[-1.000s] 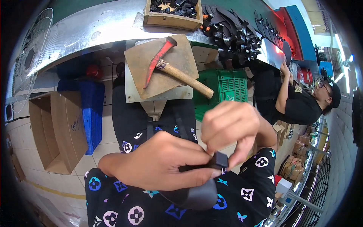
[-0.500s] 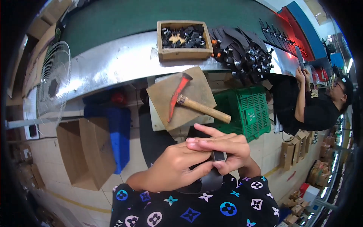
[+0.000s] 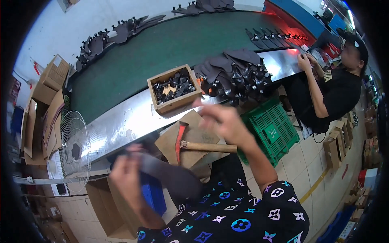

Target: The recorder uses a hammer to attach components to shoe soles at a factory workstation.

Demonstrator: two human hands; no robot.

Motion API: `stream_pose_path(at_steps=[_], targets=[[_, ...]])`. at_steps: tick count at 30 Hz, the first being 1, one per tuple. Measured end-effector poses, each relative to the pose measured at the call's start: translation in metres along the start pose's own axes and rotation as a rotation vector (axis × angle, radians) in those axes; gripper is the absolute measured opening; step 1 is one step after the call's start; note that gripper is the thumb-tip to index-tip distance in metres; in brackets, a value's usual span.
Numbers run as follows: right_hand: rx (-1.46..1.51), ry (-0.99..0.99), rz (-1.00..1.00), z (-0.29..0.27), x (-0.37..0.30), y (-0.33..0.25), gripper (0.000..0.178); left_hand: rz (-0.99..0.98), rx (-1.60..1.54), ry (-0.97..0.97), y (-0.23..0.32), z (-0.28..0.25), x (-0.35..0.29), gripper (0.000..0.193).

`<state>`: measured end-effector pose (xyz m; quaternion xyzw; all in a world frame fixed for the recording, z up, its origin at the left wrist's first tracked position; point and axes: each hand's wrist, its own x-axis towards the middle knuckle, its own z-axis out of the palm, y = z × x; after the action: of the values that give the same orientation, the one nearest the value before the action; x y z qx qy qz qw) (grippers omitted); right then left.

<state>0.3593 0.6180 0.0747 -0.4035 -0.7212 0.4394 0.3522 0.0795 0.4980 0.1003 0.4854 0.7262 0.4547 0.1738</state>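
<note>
My left hand (image 3: 127, 172), smeared by motion, has its fingers closed on one end of a dark grey sole-shaped piece (image 3: 174, 177), whose wide end hangs over my lap. My right hand (image 3: 223, 119) is raised beside the near side of the wooden box (image 3: 176, 106); its fingers are blurred, and I cannot make out anything in them. Below it, a hammer (image 3: 206, 147) with a red head and wooden handle lies on a tan board (image 3: 165, 143). Small black parts (image 3: 184, 84) fill the box.
A pile of dark sole-shaped pieces (image 3: 233, 73) lies right of the box, by the green belt (image 3: 133, 60). A green crate (image 3: 273, 129) stands below. At right, a co-worker (image 3: 332, 87) handles a piece. A fan (image 3: 75, 152) and a cardboard box (image 3: 107, 210) are at left.
My hands were together over my lap and have parted. The left went left with the dark grey piece, the right went up toward the wooden box. The view has shifted.
</note>
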Motion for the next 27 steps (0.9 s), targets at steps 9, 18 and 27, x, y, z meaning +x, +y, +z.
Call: stream_pose_path(at_steps=[9,18,27], targets=[[-0.649,0.617,-0.24,-0.086,0.126,0.093,0.018,-0.122,0.525,0.867,-0.097,-0.146,0.07,0.082],[0.328,0.524,-0.371,0.023,0.091,-0.071,0.018,0.45,0.085,0.115,0.023,0.044,0.019,0.086],[-0.307,0.273,-0.478,0.089,-0.036,0.011,0.073,0.725,-0.079,0.351,0.011,0.057,0.03,0.039]])
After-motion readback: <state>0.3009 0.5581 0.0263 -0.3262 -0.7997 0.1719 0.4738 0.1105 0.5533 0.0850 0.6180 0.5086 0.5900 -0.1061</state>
